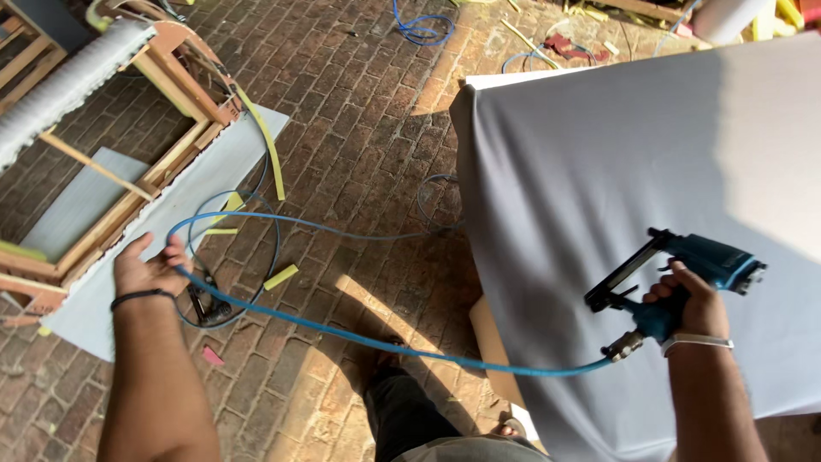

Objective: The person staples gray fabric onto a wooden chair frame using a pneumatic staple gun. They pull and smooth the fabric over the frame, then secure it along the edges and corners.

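Head view looks down on 2 hands over a brick floor [342, 128]. Right hand [688, 304] is closed around the grip of a blue stapler [684, 274], held above grey fabric [616, 171] stretched over a panel. An air hose [385, 342] runs from the stapler's base across the floor to the left hand [150, 269], whose fingers seem to curl around it, though the grip is partly hidden. Beyond that hand the hose loops on the bricks near a wooden frame [128, 197] and a white board [205, 171].

To handle this well, the left hand should draw the hose clear of the fabric edge and keep slack behind the stapler, so the line neither drags on the cloth nor tugs the tool off aim. Yellow foam scraps [280, 276] near the loops could snag it.
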